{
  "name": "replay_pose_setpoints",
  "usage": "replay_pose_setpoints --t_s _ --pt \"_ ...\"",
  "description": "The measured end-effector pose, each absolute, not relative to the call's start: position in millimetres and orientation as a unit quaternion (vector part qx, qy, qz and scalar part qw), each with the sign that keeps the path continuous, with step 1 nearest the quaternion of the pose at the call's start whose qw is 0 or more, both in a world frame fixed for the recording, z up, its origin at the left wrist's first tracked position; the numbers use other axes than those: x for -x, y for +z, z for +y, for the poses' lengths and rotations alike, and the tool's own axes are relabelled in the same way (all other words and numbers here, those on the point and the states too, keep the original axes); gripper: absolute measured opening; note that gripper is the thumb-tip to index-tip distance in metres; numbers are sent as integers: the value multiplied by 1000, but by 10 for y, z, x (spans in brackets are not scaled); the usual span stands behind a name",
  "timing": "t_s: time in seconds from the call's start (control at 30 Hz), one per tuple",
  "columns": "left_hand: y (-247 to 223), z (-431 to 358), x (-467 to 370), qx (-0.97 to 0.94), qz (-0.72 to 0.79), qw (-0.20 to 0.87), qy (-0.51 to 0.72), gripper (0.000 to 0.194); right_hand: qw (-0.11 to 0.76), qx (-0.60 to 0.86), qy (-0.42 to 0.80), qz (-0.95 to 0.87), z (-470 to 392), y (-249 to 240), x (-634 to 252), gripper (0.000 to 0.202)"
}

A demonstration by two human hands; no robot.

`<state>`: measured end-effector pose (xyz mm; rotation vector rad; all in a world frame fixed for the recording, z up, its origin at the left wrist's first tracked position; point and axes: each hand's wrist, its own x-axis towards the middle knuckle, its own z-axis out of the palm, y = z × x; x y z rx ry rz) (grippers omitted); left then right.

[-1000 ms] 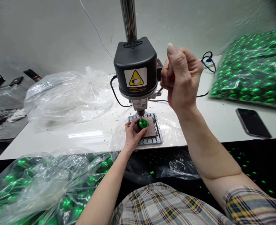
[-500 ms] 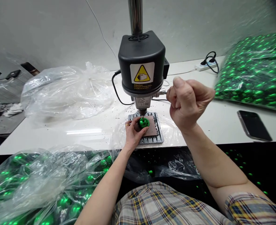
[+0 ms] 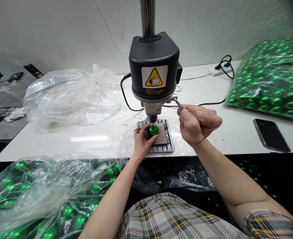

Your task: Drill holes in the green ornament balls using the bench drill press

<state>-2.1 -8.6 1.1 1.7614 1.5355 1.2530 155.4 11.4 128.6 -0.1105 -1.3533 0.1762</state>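
Observation:
A small drill press (image 3: 154,63) with a black housing and a yellow warning label stands in front of me. My left hand (image 3: 144,141) grips a shiny green ball (image 3: 154,130) from its left side, holding it on a brownish square pad (image 3: 162,134) over the slotted metal base (image 3: 170,142). Dark flecks lie on the ball's top, right under the drill chuck (image 3: 152,119); whether the bit is in the ball I cannot tell. My right hand (image 3: 198,122) is closed round the feed lever (image 3: 177,102) at the drill's right side.
Clear bags of green balls lie at the lower left (image 3: 61,196) and right (image 3: 268,79). A crumpled clear plastic bag (image 3: 71,96) is on the white table (image 3: 91,146). A phone (image 3: 271,134) lies at the right, a power strip (image 3: 220,70) behind. Dark shavings surround the base.
My right hand has come down and rotated with the feed lever, more of which now shows. My left hand still holds the ball on the pad. The view has shifted slightly.

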Motion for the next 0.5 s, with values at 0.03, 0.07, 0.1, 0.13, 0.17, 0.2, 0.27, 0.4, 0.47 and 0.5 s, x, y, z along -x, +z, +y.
replay_pose_setpoints --t_s 0.03,0.07,0.1,0.13,0.17,0.2,0.27,0.4,0.47,0.5 --pt "14 -87 21 -645 562 241 457 53 775 46 78 -626 115 1273 -1557 44" --pt "16 -89 21 -645 563 241 457 53 774 43 77 -628 116 1262 -1560 44" --pt "19 -90 21 -645 563 241 457 53 771 40 74 -631 117 1253 -1561 43" --pt "21 -91 22 -645 563 242 457 53 767 36 72 -637 117 1248 -1562 42" --pt "23 -90 22 -645 563 243 456 53 762 33 70 -643 116 1245 -1564 42" --pt "24 -90 21 -645 563 243 456 53 757 30 68 -649 114 1243 -1566 41" --pt "25 -89 19 -644 564 243 456 54 749 26 66 -658 107 1240 -1576 40" --pt "36 -98 14 -640 567 246 457 52 736 34 73 -672 75 1195 -1611 39" --pt "45 -104 18 -638 567 249 457 52 726 38 76 -682 49 1154 -1618 39" --pt "50 -104 21 -638 566 251 459 52 724 39 76 -684 36 1140 -1613 40"
